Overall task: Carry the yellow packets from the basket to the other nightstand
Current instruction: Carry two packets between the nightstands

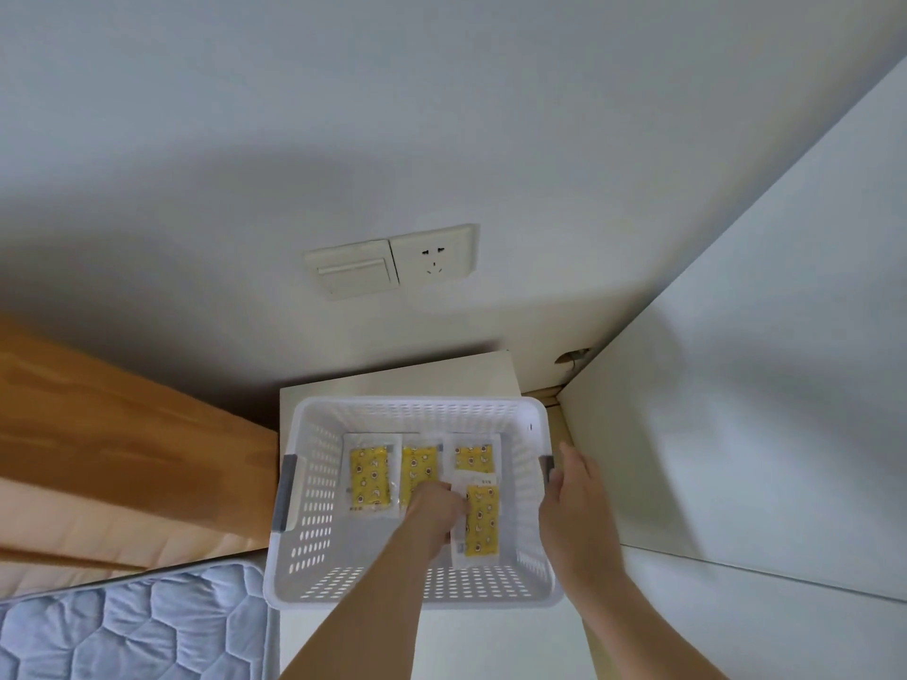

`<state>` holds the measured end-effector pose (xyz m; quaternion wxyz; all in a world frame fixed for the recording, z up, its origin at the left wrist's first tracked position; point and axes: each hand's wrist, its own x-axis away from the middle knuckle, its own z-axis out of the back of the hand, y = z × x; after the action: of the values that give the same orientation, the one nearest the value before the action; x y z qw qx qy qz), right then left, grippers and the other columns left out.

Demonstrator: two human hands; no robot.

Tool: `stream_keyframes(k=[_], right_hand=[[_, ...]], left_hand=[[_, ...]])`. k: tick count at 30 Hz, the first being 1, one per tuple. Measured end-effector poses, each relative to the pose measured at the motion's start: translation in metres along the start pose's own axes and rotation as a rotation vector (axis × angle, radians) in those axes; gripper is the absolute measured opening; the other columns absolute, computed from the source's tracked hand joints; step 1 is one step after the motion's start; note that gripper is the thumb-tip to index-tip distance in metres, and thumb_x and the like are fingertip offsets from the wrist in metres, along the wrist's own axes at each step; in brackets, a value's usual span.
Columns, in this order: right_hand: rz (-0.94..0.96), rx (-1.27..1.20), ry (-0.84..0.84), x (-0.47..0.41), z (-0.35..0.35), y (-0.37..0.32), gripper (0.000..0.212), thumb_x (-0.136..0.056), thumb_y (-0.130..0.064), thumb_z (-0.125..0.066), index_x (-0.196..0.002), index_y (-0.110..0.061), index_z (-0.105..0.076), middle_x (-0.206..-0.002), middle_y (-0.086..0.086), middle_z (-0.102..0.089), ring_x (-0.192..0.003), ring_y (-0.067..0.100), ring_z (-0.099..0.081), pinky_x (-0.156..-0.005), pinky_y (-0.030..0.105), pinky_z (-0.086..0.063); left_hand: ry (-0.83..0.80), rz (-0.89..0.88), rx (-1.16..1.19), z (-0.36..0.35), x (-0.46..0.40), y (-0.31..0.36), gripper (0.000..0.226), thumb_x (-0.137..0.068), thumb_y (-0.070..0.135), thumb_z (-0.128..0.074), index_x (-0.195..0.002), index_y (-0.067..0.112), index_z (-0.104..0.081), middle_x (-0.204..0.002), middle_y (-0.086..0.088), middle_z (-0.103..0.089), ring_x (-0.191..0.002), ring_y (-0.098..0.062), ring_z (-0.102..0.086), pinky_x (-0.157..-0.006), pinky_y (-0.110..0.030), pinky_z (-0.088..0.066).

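Fingers (454, 498) of the left hand (437, 507) curl downward inside the white basket (304, 483), closing on the left edge of the yellow packet (482, 525) that lies nearest the person on the basket floor; how firm the grip is cannot be told, since the knuckles hide the fingertips. The left forearm rises from the bottom of the view and slants up and to the right over the basket's near rim, the wrist bent so the hand points down into the basket. The right hand (576, 493) sits at the basket's right side, palm turned inward, its fingers straight and relaxed, lying against the rim just beside the grey handle (546, 467) and curled round nothing. Its forearm also comes up from the bottom edge, running almost straight. Three more yellow packets (371, 478) lie flat in a row along the far part of the basket floor, the middle one partly covered by the left hand. The basket stands on a white nightstand (441, 377) set against the wall, below a light switch (351, 269) and a power socket (434, 257). To the left are a wooden headboard (98, 409) and a blue quilted mattress (137, 625); a white cabinet panel (760, 385) stands to the right.
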<state>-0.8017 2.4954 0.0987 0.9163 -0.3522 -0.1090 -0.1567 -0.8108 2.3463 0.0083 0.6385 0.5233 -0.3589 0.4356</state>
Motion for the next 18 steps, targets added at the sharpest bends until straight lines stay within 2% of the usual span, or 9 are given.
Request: stream_keyframes(k=[1, 3, 4, 6, 8, 10, 14, 18], right_hand=[[-0.029, -0.002, -0.022, -0.001, 0.000, 0.003, 0.029, -0.102, -0.011, -0.031, -0.122, -0.010, -0.052, -0.111, -0.002, -0.049, -0.091, 0.011, -0.043, -0.081, 0.023, -0.039], [-0.052, -0.027, -0.050, -0.001, -0.003, 0.005, 0.026, -0.101, -0.009, -0.030, -0.106, -0.014, -0.055, -0.106, -0.001, -0.056, -0.084, 0.012, -0.048, -0.070, 0.021, -0.038], [-0.052, -0.040, -0.053, 0.000, -0.004, 0.004, 0.026, -0.099, -0.007, -0.030, -0.096, -0.016, -0.055, -0.098, -0.001, -0.057, -0.081, 0.011, -0.050, -0.064, 0.020, -0.037], [-0.055, -0.066, -0.037, 0.001, -0.005, 0.001, 0.029, -0.094, -0.001, -0.031, -0.083, -0.020, -0.051, -0.084, -0.003, -0.053, -0.077, 0.013, -0.050, -0.059, 0.018, -0.035], [-0.073, -0.084, -0.034, 0.002, -0.004, -0.003, 0.030, -0.093, 0.001, -0.032, -0.082, -0.020, -0.050, -0.083, -0.003, -0.052, -0.077, 0.013, -0.050, -0.057, 0.017, -0.034], [-0.088, -0.093, -0.050, 0.002, -0.004, -0.005, 0.027, -0.094, 0.000, -0.034, -0.086, -0.018, -0.052, -0.085, -0.001, -0.053, -0.079, 0.015, -0.052, -0.058, 0.018, -0.037], [-0.105, -0.071, -0.070, 0.001, -0.005, -0.007, 0.029, -0.089, 0.006, -0.034, -0.091, -0.016, -0.053, -0.089, 0.000, -0.053, -0.082, 0.018, -0.054, -0.066, 0.028, -0.047], [-0.109, -0.057, -0.055, 0.002, -0.008, -0.007, 0.030, -0.089, 0.007, -0.033, -0.093, -0.016, -0.052, -0.092, 0.000, -0.053, -0.082, 0.018, -0.053, -0.068, 0.028, -0.048]], left_hand=[[-0.001, 0.012, 0.010, -0.005, -0.002, 0.001, 0.052, -0.086, 0.002, -0.068, -0.135, 0.006, -0.050, -0.104, -0.009, -0.057, -0.097, -0.028, -0.057, -0.068, -0.033, -0.051], [0.001, 0.032, 0.012, -0.013, -0.005, 0.001, 0.042, -0.086, 0.001, -0.067, -0.126, 0.008, -0.054, -0.096, -0.009, -0.058, -0.096, -0.029, -0.060, -0.070, -0.036, -0.055], [0.028, 0.025, -0.042, -0.016, -0.004, 0.001, 0.028, -0.087, 0.003, -0.067, -0.113, 0.006, -0.057, -0.093, -0.010, -0.061, -0.094, -0.029, -0.063, -0.072, -0.038, -0.058], [0.114, -0.042, -0.305, -0.018, -0.010, 0.000, 0.022, -0.090, 0.010, -0.062, -0.107, -0.002, -0.065, -0.093, -0.012, -0.067, -0.089, -0.029, -0.068, -0.073, -0.039, -0.061], [0.208, -0.117, -0.563, -0.014, -0.010, 0.002, 0.020, -0.092, 0.012, -0.057, -0.106, 0.002, -0.067, -0.098, -0.011, -0.070, -0.088, -0.027, -0.070, -0.068, -0.033, -0.059], [0.270, -0.173, -0.661, -0.009, -0.008, 0.004, 0.020, -0.094, 0.012, -0.053, -0.108, 0.005, -0.064, -0.103, -0.008, -0.069, -0.092, -0.024, -0.068, -0.065, -0.029, -0.054], [0.323, -0.251, -0.619, -0.012, -0.012, 0.005, 0.024, -0.096, 0.008, -0.048, -0.118, 0.008, -0.059, -0.115, -0.007, -0.065, -0.101, -0.023, -0.065, -0.069, -0.027, -0.049], [0.297, -0.274, -0.553, -0.024, -0.016, 0.009, 0.039, -0.094, 0.002, -0.046, -0.132, 0.008, -0.054, -0.126, -0.009, -0.061, -0.110, -0.024, -0.063, -0.081, -0.027, -0.053]])
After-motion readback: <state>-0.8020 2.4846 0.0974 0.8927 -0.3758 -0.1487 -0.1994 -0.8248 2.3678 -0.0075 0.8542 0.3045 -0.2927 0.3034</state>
